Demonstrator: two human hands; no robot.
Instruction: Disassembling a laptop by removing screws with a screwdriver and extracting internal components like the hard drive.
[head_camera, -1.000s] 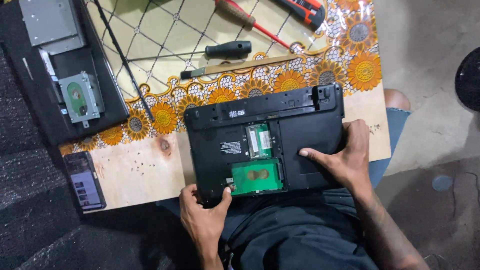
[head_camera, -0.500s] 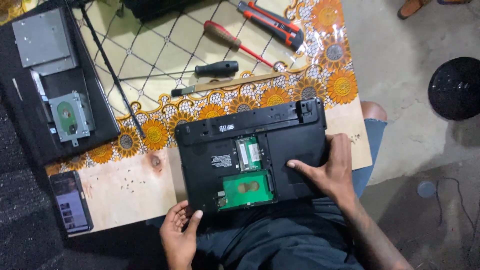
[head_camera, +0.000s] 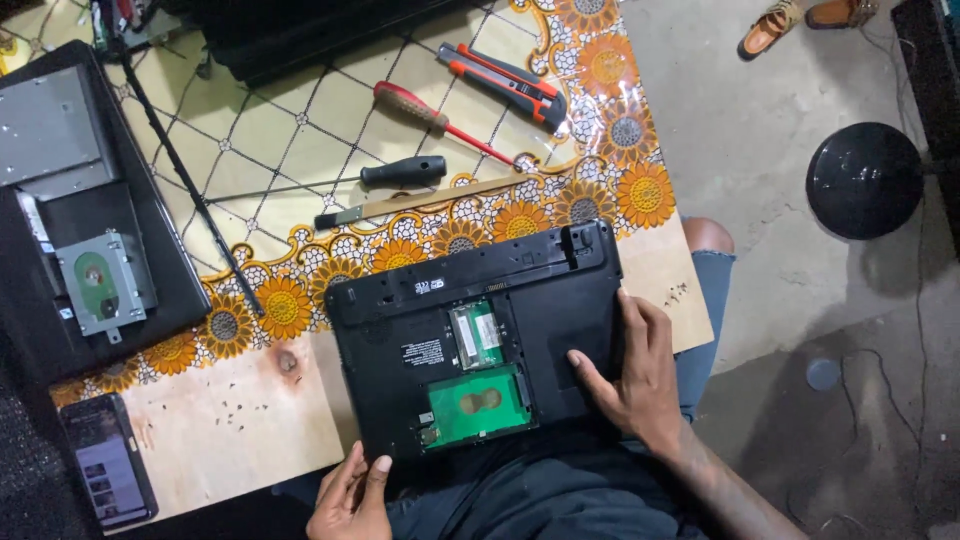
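Your right hand (head_camera: 640, 375) lies flat, open on upturned laptop (head_camera: 480, 340) | left hand (head_camera: 352, 495) open, thumb touching its near edge | tabletop (head_camera: 230, 430) beneath.

The view now sits further back and to the right, so more of the grey floor shows at the right of the frame, with a round black stool (head_camera: 864, 180) and a tan shoe (head_camera: 768, 34) newly in sight. The left hand (head_camera: 352, 496), earlier gripping the lower left corner of the upturned black laptop (head_camera: 400, 330), now lies lower, only its thumb reaching the laptop's bottom edge. The right hand (head_camera: 640, 375) has slid slightly toward the laptop's right edge.
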